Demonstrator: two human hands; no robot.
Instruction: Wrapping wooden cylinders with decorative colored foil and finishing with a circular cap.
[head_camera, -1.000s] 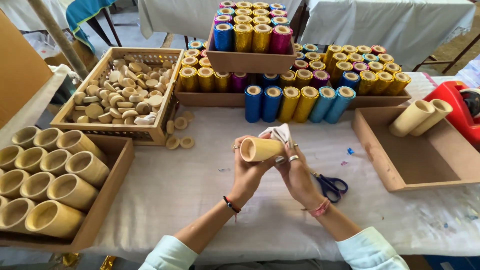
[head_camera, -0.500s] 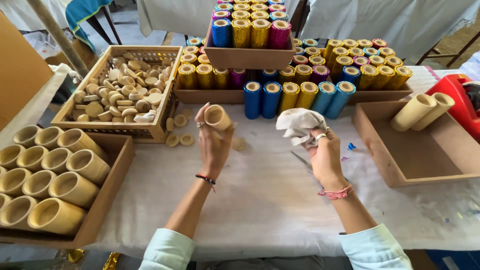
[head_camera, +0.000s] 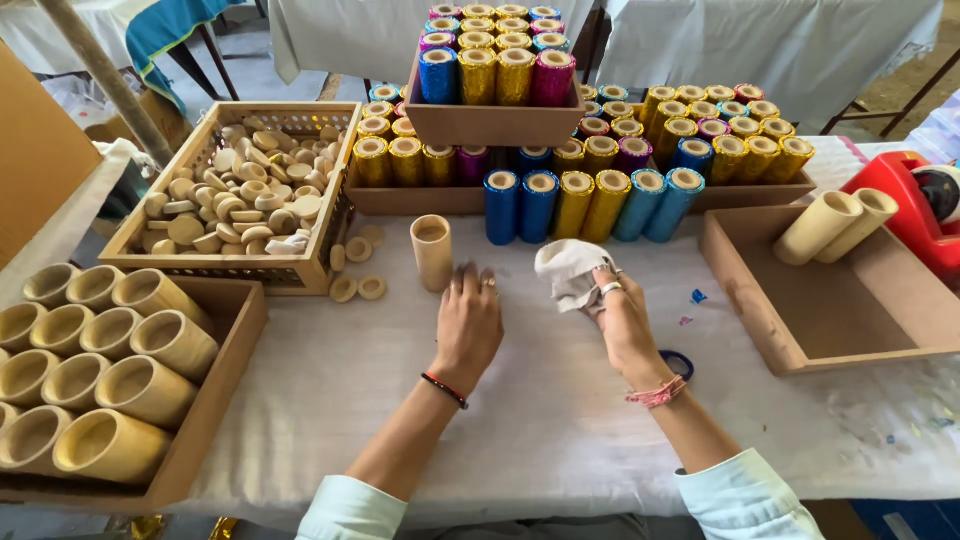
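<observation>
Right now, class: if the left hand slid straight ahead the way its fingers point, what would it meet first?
Probably the plain upright tube, just ahead and slightly left of the left hand. If it passed beside that, the blue glitter tubes come next. Depth is hard to judge.

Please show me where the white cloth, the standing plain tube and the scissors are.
white cloth (head_camera: 568, 270), head view, middle of the bunched fabric.
standing plain tube (head_camera: 434, 258), head view, side wall below the open top.
scissors (head_camera: 681, 361), head view, blue handle loop beside the wrist.

Scissors (head_camera: 680, 362) mostly behind right wrist
</observation>
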